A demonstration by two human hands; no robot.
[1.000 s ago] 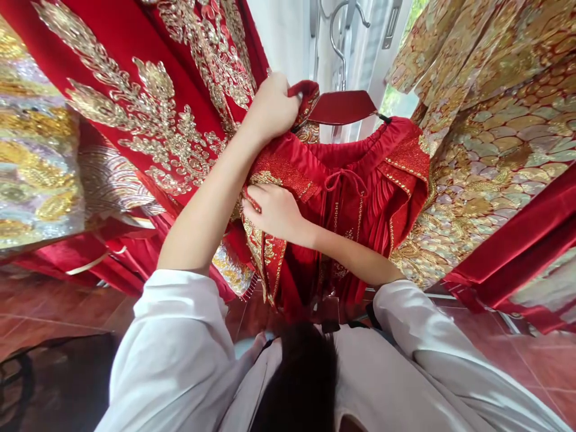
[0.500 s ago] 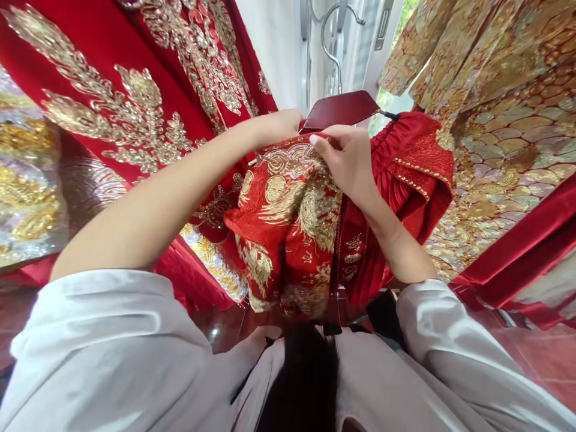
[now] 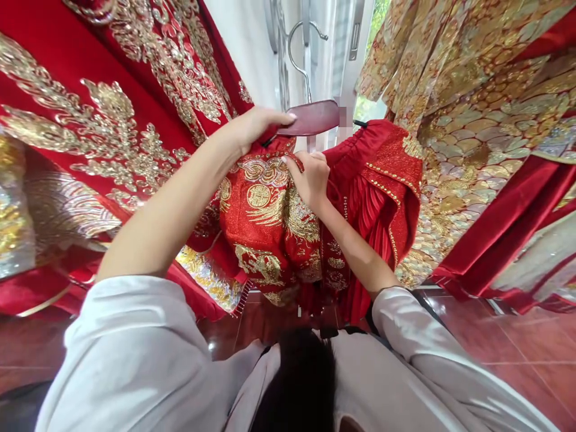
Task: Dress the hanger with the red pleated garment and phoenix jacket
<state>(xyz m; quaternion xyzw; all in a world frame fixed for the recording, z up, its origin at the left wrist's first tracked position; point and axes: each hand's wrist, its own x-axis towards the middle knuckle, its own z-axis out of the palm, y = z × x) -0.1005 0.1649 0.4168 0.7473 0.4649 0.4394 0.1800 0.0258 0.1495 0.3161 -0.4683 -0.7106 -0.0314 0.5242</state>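
A dark red hanger (image 3: 315, 117) with a curved metal hook bears a red skirt (image 3: 265, 207) embroidered in gold. My left hand (image 3: 256, 129) grips the hanger's left end, its thumb lying along the front. Just below, the fingers of my right hand (image 3: 311, 180) are closed on the skirt's top edge near the middle, with the thumb in front. On the right, the skirt's gathered red waist hangs from a black clip (image 3: 360, 123). The left end of the waist is partly hidden behind my left hand.
A red gown (image 3: 148, 114) with gold beading hangs close on the left, and a gold scale-patterned garment (image 3: 454, 150) on the right. Behind the hanger stands a white door frame (image 3: 346, 60) with metal fittings. Below is a reddish tiled floor (image 3: 535, 372).
My left hand has come up from behind the skirt's top edge onto the hanger's end. The hanger looks tilted differently. My right hand stays on the skirt's edge; the view has shifted slightly.
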